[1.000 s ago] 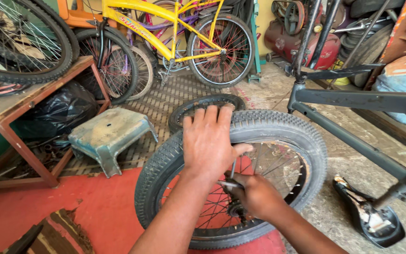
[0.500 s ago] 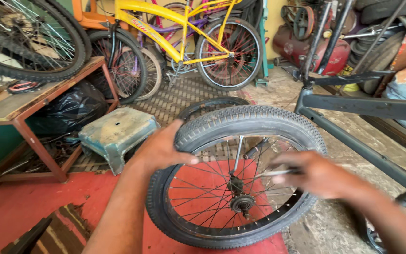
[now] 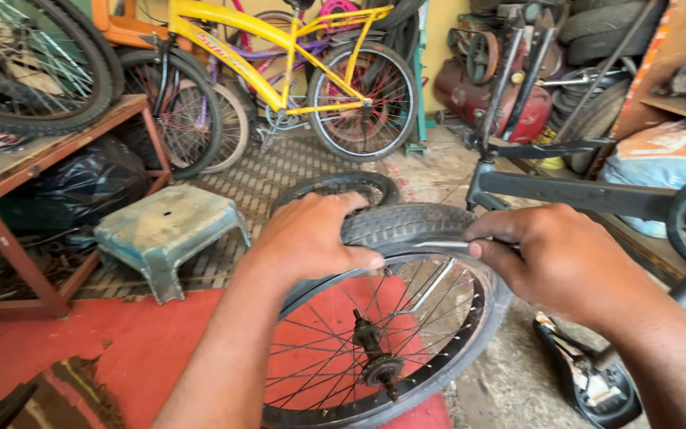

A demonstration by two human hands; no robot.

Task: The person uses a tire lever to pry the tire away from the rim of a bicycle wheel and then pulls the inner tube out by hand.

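**Two hands on a spoked bicycle wheel**

A black-tyred bicycle wheel [image 3: 406,318] stands on edge in the lower centre of the frame, its bottom arc cut off by the lower edge. The left hand [image 3: 311,238] lies over the upper left of the tyre, fingers together and curled across the tread, thumb pressed along the rim. The right hand [image 3: 557,258], at centre right, has its fingers closed on a thin silvery metal tool [image 3: 438,245] whose tip lies at the rim; the rest of it is hidden in the fist, so its kind is hard to make out. The hub [image 3: 375,357] shows among the spokes.

Behind the wheel one bare tyre [image 3: 335,189] lies flat on the floor, partly hidden by the left hand. One blue-grey stool [image 3: 164,234] stands at centre left. One black bicycle frame [image 3: 581,191] crosses the right side, cut off by the edge; one saddle [image 3: 581,377] lies at lower right. One yellow bicycle [image 3: 287,63] leans at the top, others behind it too overlapped to count.
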